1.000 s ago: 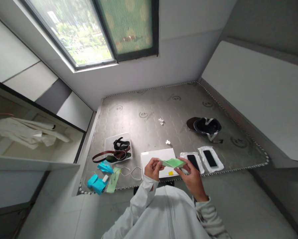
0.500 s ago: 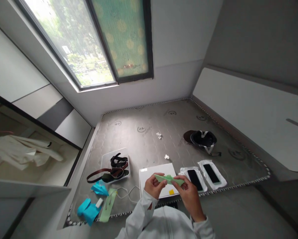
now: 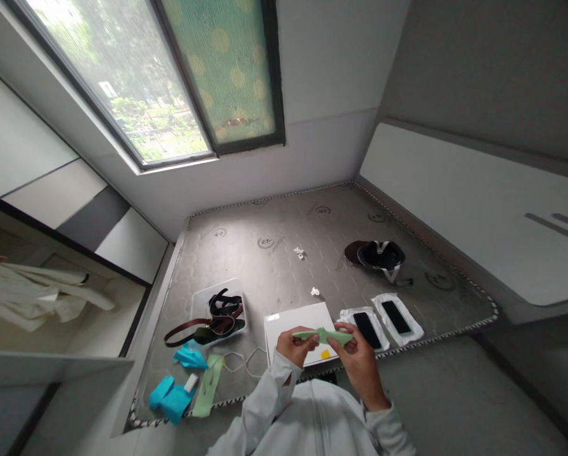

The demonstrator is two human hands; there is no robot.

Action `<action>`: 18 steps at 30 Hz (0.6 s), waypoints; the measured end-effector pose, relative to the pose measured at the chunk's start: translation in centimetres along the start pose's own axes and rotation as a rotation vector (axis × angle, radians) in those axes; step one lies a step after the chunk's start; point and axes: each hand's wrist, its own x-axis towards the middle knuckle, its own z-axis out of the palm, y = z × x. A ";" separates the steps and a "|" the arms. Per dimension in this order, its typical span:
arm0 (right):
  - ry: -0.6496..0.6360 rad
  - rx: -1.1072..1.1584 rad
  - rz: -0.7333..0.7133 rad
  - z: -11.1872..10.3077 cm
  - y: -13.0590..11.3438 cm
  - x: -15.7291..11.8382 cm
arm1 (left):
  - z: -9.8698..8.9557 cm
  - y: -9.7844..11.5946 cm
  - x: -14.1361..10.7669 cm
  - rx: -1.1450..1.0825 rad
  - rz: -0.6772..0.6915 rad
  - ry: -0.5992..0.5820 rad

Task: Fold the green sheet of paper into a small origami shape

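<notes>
The left hand (image 3: 294, 348) and right hand (image 3: 358, 360) pinch a green sheet (image 3: 322, 334). Its middle, smoother a second ago, now peaks upward; folding seems underway.

The left grip (image 3: 291, 347) and right grip (image 3: 358, 361) hold a green sheet (image 3: 320, 335) — a white box (image 3: 296, 318) lies beneath.

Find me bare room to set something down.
Broadest is the grey quilted mattress bordered by the translucent plastic box, crumpled white scraps and far edge; a smaller patch lies between the scraps and dark brimmed cap. The near edge is crowded: blue crumpled pieces, pale green strip, flat white box partly hidden by left hand and right hand, two black-screened phones.
</notes>
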 end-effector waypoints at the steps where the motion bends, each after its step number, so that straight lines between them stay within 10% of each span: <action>1: 0.001 0.023 0.002 0.0 -0.2 0.1 | 0.0 0.1 0.0 0.011 0.014 0.007; 10: -0.042 0.243 0.121 0.7 -0.4 1.6 | 0.1 0.0 0.4 -0.018 -0.024 0.064; 18: -0.253 -0.003 0.194 0.4 0.0 2.9 | -0.5 -0.9 0.7 0.093 -0.040 0.104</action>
